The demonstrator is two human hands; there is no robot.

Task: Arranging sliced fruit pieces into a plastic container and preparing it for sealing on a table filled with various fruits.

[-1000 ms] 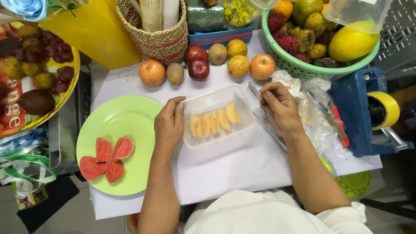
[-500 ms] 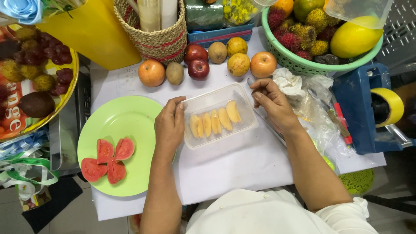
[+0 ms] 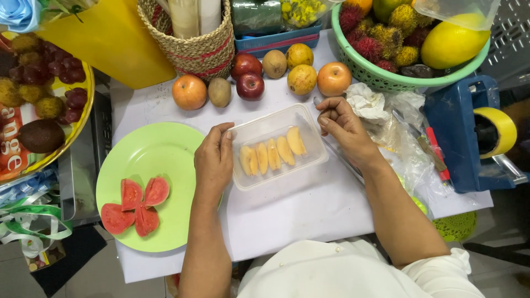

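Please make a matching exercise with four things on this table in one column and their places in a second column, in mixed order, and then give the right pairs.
Things:
1. yellow slices
2. red wedges
3. tape roll
4. left hand

Places:
A. on the green plate
B. in the blue dispenser, far right
C. inside the clear tray
D. touching the tray's left end

Pairs: 1-C, 2-A, 3-B, 4-D
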